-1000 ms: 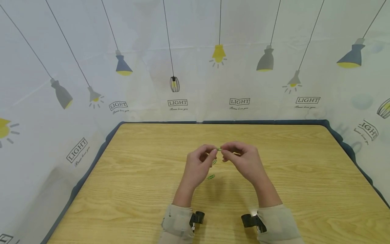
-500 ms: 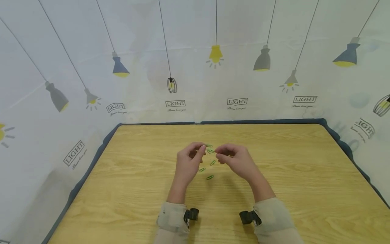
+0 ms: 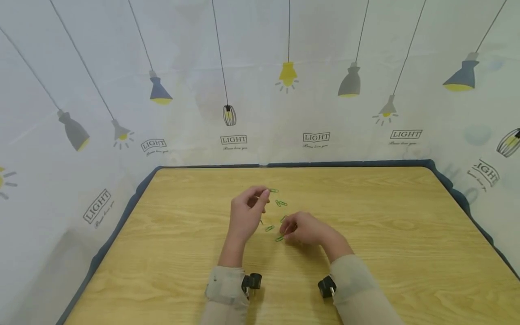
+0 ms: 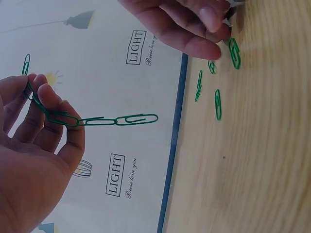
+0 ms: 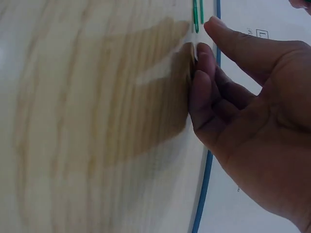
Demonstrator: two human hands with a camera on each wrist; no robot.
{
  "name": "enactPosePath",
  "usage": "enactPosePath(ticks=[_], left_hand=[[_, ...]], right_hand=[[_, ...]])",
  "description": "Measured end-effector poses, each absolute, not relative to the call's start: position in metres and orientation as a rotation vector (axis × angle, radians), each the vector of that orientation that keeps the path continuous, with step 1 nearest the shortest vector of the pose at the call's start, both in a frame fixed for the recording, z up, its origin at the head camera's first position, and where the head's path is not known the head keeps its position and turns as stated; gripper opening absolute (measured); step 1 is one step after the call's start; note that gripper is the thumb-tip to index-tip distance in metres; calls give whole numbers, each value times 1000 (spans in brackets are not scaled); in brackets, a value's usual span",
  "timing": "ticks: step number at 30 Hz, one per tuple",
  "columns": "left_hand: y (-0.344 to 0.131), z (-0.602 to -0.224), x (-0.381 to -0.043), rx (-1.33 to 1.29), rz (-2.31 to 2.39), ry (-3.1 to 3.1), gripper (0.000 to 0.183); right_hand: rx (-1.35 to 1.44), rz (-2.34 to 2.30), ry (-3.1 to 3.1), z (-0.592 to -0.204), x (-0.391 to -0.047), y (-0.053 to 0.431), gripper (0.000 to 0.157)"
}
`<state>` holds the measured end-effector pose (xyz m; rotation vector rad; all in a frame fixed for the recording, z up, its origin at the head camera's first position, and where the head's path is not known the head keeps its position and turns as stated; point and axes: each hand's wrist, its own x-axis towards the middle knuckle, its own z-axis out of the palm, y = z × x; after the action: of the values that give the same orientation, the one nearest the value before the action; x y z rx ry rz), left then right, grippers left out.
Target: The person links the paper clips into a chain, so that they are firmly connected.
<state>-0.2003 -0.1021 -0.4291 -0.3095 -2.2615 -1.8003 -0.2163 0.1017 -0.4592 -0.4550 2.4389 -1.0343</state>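
Observation:
My left hand (image 3: 245,214) is raised over the table and pinches a chain of linked green paper clips (image 4: 138,119) between thumb and forefinger. The chain runs across the curled fingers, and its end sticks out past them in the left wrist view. Low over the wood, my right hand (image 3: 302,229) has its fingertips beside a loose green paper clip (image 3: 279,239). Thumb and fingers stand apart in the right wrist view, with nothing between them; whether they touch the clip I cannot tell. Another loose paper clip (image 3: 270,228) lies to the left of it.
Two paper clips (image 3: 281,203) lie close together farther back on the wooden table (image 3: 365,198), and one more (image 3: 283,219) is partly behind the right fingers. A dark blue edge (image 3: 349,163) borders the table, with a lamp-printed white sheet (image 3: 260,90) behind.
Both hands met at a paper clip a second ago and have since parted. The right hand has come down and nearer over the loose clips. My left hand has shifted left, keeping the chain.

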Motion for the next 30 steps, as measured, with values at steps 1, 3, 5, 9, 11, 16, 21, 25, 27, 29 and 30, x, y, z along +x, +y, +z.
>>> enactPosePath(ticks=[1, 3, 5, 9, 11, 16, 21, 25, 27, 29, 30], left_hand=[[-103, -429, -200, -305, -1801, -2262, 25], [-104, -430, -199, -289, -1797, -2264, 25], [-107, -429, -199, -271, -1791, -2262, 25], [-112, -426, -200, -241, -1795, -2240, 25], [-112, -424, -201, -241, -1802, -2232, 25], [-107, -421, -202, -295, -1815, -2240, 25], [-100, -416, -202, -344, -1794, -2255, 24], [-99, -417, -202, -337, -1788, -2271, 24], [-100, -417, -201, -328, -1787, -2282, 24], [-100, -416, -201, -318, -1781, -2292, 24], [-101, -415, -200, -316, -1777, -2295, 24]], right_hand=[[-442, -1033, 2441, -460, -216, 101, 11], [-420, -1037, 2442, -463, -215, 99, 12], [-391, -1049, 2440, -465, -215, 96, 11], [-371, -1057, 2447, -469, -215, 92, 7], [-373, -1053, 2457, -470, -215, 91, 6], [-377, -1056, 2473, -469, -213, 94, 4], [-342, -1088, 2456, -467, -209, 98, 6], [-339, -1120, 2445, -468, -206, 102, 7], [-335, -1137, 2440, -469, -206, 103, 7], [-331, -1152, 2432, -469, -205, 104, 7], [-329, -1161, 2427, -469, -206, 104, 7]])
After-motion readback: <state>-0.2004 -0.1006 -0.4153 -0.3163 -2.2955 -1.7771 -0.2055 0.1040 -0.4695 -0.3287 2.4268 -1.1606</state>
